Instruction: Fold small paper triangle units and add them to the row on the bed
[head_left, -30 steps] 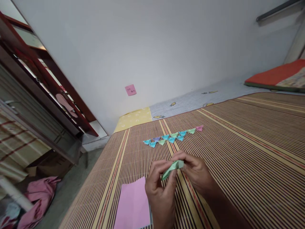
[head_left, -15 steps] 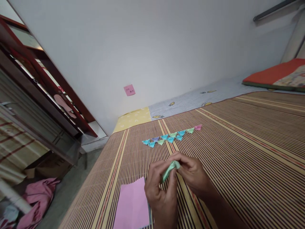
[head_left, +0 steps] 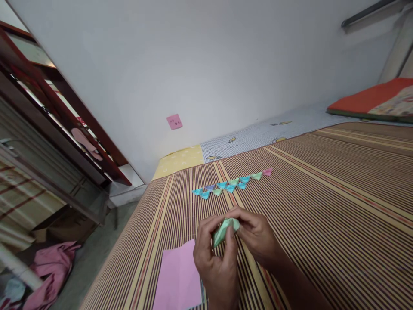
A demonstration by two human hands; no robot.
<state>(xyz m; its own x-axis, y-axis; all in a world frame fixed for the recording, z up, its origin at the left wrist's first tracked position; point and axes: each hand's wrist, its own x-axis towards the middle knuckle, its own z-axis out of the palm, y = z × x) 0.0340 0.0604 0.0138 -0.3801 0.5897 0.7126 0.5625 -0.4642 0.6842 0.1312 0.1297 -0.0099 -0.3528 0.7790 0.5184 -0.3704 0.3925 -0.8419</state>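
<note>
A small piece of folded green paper (head_left: 222, 232) is held between both hands above the striped mat. My left hand (head_left: 214, 258) is closed around its left side, with the thumb pressed on its face. At its right end, the fingers of my right hand (head_left: 256, 232) pinch the edge. Beyond the hands, several small folded paper triangles (head_left: 229, 188) in blue, green, purple and pink lie in two slanting rows. Beside my left hand lies a stack of pink paper (head_left: 179, 275), partly hidden by that hand at its right edge.
The striped mat (head_left: 316, 185) covers the bed, with a checked sheet (head_left: 251, 137) along the wall. A pink note (head_left: 174, 122) is stuck on the wall. An orange folded quilt (head_left: 361, 100) lies at far right. Pink cloth (head_left: 48, 271) lies on the floor at left.
The folded green paper has turned so more of its flat face shows. Both hands have shifted slightly left, still gripping it. The triangles and pink stack stay put.
</note>
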